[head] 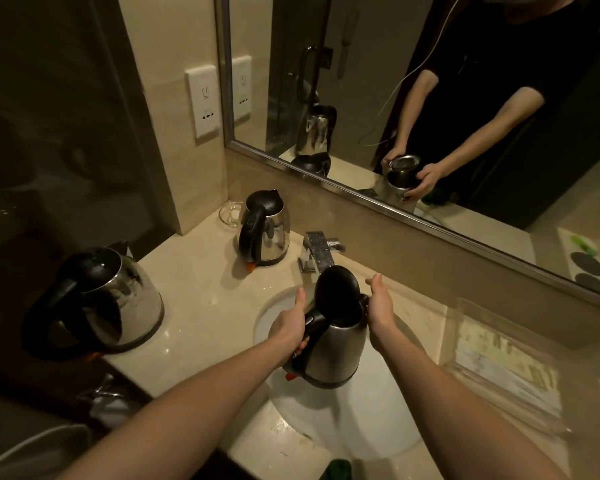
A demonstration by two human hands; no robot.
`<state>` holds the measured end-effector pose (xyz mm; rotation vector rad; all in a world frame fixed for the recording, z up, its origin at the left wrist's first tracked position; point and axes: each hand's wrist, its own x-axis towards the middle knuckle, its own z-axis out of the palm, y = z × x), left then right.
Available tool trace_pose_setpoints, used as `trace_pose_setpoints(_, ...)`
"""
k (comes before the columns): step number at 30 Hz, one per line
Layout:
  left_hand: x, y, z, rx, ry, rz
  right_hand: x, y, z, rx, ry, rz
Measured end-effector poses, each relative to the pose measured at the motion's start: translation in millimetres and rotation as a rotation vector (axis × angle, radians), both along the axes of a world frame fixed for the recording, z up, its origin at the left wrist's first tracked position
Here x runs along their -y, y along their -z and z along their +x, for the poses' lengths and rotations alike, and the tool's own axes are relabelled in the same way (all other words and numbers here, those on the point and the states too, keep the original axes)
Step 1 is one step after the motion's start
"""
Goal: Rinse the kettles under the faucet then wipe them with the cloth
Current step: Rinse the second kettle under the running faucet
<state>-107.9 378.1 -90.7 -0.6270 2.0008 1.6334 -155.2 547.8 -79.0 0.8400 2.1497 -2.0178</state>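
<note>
1. The left hand [291,323] is clamped round the black handle [310,332] of a steel kettle [340,351], fingers wrapped under it and thumb lying along the top.
2. The right hand [381,308] is pressed to the opposite side of the same kettle near its rim, thumb sticking up. The mirror [378,81] shows its fingers curled round the body.
3. Between the two hands the kettle's black lid [338,289] stands open, tipped up away from the person.
4. The kettle hangs in the air above the white sink basin [326,417], which spreads out below both hands.
5. Just beyond the hands, past the raised lid, is the chrome faucet [317,249]. I cannot tell whether water is running.
6. Beyond and left of the left hand a second kettle [269,233] stands upright on the stone counter [201,306], lid closed, with a small glass dish [230,213] behind it.
7. Well to the left of the left hand, a third kettle [118,299] stands near the counter's corner, lid closed.
8. Right of the right hand lies a clear tray [506,362], its contents blurred.
9. Nearer the person than both hands, a green thing [340,470] shows at the counter's front edge, mostly cut off.
10. A wall socket [203,102] is mounted left of the mirror.
</note>
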Motion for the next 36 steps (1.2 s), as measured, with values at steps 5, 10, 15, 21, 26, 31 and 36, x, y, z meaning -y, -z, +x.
trace_pose_setpoints(5, 2, 18, -17, 0.088, -0.035, 0.024, 0, 10, -17, 0.017, -0.117, 0.033)
trace_pose_setpoints(10, 0, 38, -34, 0.160, -0.076, 0.049, 5, 21, -40, 0.052, -0.225, 0.041)
trace_pose_setpoints(15, -1, 56, -52, 0.200, -0.153, 0.102, 7, 31, -65, 0.034, -0.332, 0.063)
trace_pose_setpoints(21, 6, 53, -78, 0.205, -0.171, 0.150, 18, 27, -98, 0.025, -0.398, 0.059)
trace_pose_setpoints(26, 10, 59, -91, 0.165, -0.117, 0.138, 16, 35, -111, 0.035, -0.327, 0.001)
trace_pose_setpoints(31, 17, 68, -96, 0.158, -0.173, 0.182, 16, 40, -114, 0.066, -0.298, -0.041)
trace_pose_setpoints(36, 21, 69, -95, 0.148, -0.165, 0.217, 15, 43, -119, 0.081, -0.251, -0.068)
